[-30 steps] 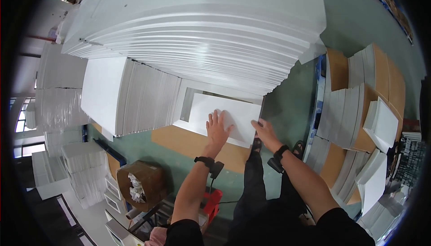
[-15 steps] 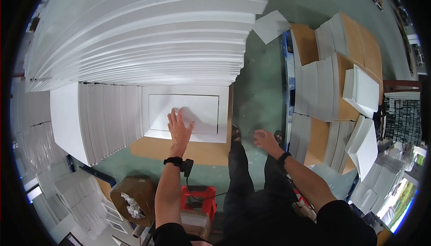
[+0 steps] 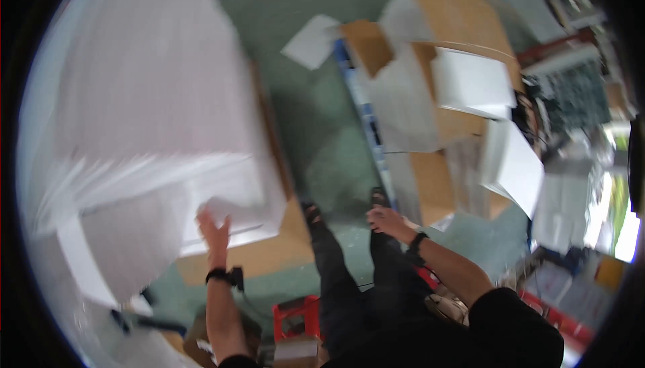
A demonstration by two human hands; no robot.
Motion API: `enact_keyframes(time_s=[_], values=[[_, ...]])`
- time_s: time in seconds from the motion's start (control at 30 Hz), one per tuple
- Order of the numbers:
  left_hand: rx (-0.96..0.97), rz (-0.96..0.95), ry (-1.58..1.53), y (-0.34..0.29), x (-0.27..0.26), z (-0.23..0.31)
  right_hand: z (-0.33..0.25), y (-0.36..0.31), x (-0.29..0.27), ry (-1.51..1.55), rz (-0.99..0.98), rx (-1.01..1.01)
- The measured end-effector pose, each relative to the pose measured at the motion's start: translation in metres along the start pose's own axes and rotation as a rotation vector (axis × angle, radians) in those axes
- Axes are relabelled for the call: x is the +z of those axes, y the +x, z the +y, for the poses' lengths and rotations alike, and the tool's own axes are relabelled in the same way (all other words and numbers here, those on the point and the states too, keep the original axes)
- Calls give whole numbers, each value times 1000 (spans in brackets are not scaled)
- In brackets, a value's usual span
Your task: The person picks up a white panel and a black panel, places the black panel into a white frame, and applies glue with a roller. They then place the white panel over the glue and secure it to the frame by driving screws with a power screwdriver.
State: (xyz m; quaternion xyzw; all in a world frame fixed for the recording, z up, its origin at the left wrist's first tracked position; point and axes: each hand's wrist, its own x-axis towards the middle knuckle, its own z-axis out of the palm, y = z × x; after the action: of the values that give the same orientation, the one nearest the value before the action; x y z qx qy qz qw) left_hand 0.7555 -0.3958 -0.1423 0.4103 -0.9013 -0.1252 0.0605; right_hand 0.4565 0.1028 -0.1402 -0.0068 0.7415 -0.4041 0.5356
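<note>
Taking the person's body as the dial's centre, a red stool (image 3: 295, 314) sits at 9 o'clock. Toward 12:30, the right hand (image 3: 388, 223) hangs over the floor (image 3: 316, 149), fingers bent; blur hides how far its grip closes. At 10, the left hand (image 3: 213, 228) has a wide grip, fingers spread over the white panel (image 3: 242, 183); contact cannot be told. That panel lies at 10:30, a brown board (image 3: 289, 250) showing past its near edge. Farther along 10:30 rises a tall white stack (image 3: 148, 99). An open floor lane runs toward 12, between this stack's right edge and the blue-edged pallet (image 3: 367, 123).
</note>
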Motion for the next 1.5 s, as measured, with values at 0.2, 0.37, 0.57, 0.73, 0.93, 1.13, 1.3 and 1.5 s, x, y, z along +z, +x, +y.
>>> enact_keyframes(time_s=[0.2,0.37,0.57,0.73,0.93,1.13,1.3,1.5], values=[[313,-214,-321,-25,-26,286,-15,-96,-107,182,236,-88],[746,-517,-732,-76,-39,593,0,-204,-239,233,782,-173],[990,-647,-715,-138,30,801,101,-292,-429,-247,1550,-123],[1002,-752,-551,-182,79,874,212,-318,-539,-228,1656,258],[985,-746,-529,-188,90,886,235,-307,-579,-104,1352,433],[920,-776,-541,-191,85,895,249,-303,-595,-203,1615,436],[916,-753,-571,-183,90,888,238,-311,-604,-43,1362,455],[873,-752,-614,-183,92,884,225,-335,-595,-147,1600,367]])
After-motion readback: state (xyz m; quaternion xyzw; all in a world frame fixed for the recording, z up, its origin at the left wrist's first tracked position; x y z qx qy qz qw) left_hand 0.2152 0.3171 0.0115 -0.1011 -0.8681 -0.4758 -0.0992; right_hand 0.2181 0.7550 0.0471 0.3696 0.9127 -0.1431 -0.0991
